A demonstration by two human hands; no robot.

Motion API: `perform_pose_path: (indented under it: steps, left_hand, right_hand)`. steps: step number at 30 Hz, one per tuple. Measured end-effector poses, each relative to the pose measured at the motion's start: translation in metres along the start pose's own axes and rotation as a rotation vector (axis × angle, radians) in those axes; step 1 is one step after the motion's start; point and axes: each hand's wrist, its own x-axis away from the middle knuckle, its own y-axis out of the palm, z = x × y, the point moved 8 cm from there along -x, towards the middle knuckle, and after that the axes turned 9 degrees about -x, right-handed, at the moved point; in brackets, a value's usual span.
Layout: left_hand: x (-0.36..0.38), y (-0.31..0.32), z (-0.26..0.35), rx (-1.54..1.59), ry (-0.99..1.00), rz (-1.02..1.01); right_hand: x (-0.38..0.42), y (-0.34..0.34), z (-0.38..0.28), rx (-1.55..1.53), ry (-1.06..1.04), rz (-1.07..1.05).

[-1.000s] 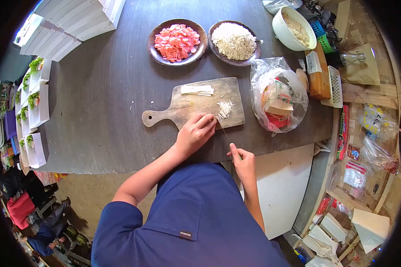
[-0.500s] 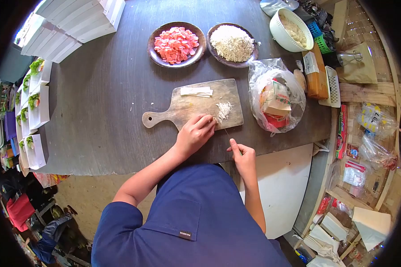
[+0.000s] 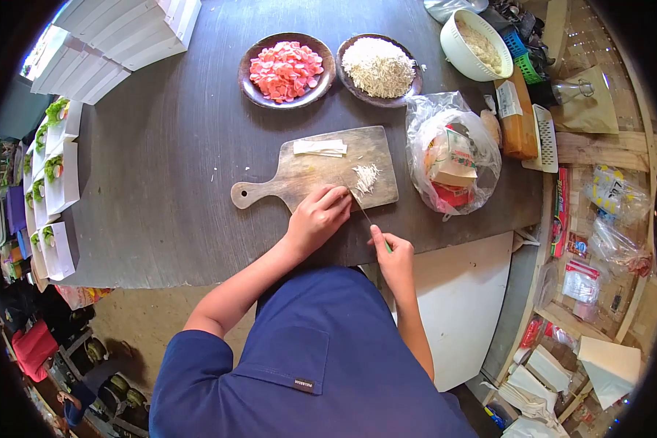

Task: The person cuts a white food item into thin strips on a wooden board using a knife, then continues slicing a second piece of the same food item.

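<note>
A wooden cutting board (image 3: 306,171) with a round-holed handle lies near the table's front edge. Pale flat strips (image 3: 320,148) rest near its back edge, and a small pile of thin white shreds (image 3: 366,177) is at its right. My left hand (image 3: 320,217) is closed at the board's front, fingertips pressed down; whatever lies beneath them is mostly hidden. My right hand (image 3: 393,252) grips a green-handled knife (image 3: 366,217), its blade reaching the board beside my left fingertips. Behind the board stand a bowl of pink slices (image 3: 286,71) and a bowl of white shreds (image 3: 379,68).
Right of the board sits a clear plastic bag (image 3: 454,157) with packages. Beyond are a white basket (image 3: 477,45), an orange-brown block (image 3: 517,117) and a white grater (image 3: 541,139). White boxes with greens (image 3: 60,175) line the left edge. A person's hand (image 3: 69,399) shows at lower left.
My right hand and the knife have shifted slightly left, and more of the blade and green handle shows. At lower left, a person's hand has come into view.
</note>
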Motion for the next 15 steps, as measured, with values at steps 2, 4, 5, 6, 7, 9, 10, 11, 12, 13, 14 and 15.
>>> perform_pose_path:
  steps: [2,4,5,6,7,9,10,11,12,13,14,15]
  left_hand:
    - [0.001,0.0,-0.002,0.004,-0.015,0.002]
    - [0.002,0.001,-0.002,0.003,-0.014,-0.01]
    - [0.001,0.001,-0.003,0.004,-0.014,-0.018]
    - [0.001,0.0,-0.004,-0.001,-0.015,-0.014]
    - [0.002,0.0,-0.003,0.0,-0.019,0.002]
    - [0.001,0.001,-0.002,0.009,-0.02,0.021]
    - [0.001,0.001,-0.002,0.012,-0.02,0.022]
    - [0.002,0.0,-0.003,0.014,-0.022,0.019]
    - [0.003,0.0,-0.003,0.016,-0.025,0.015]
    - [0.003,0.0,-0.003,0.013,-0.023,0.015]
    - [0.002,0.0,-0.003,0.007,-0.02,0.017]
    - [0.002,0.001,-0.003,0.006,-0.023,0.017]
  right_hand:
    - [-0.006,0.007,0.003,0.019,0.026,-0.01]
    - [-0.013,0.013,0.001,-0.12,-0.063,0.024]
    - [-0.015,0.014,0.001,-0.123,-0.071,0.019]
    - [-0.016,0.011,0.001,-0.104,-0.059,0.028]
    - [-0.015,0.006,0.002,-0.083,-0.043,0.041]
    - [-0.011,-0.002,0.001,-0.056,-0.016,0.035]
    - [-0.009,-0.003,0.001,-0.034,0.011,0.021]
    - [-0.008,-0.004,0.001,-0.033,0.013,0.018]
    - [-0.006,-0.005,0.003,-0.02,0.019,0.002]
    - [-0.004,-0.006,0.004,-0.006,0.024,-0.012]
    - [-0.003,-0.007,0.004,-0.003,0.024,-0.013]
    - [-0.001,-0.007,0.004,-0.004,0.032,-0.015]
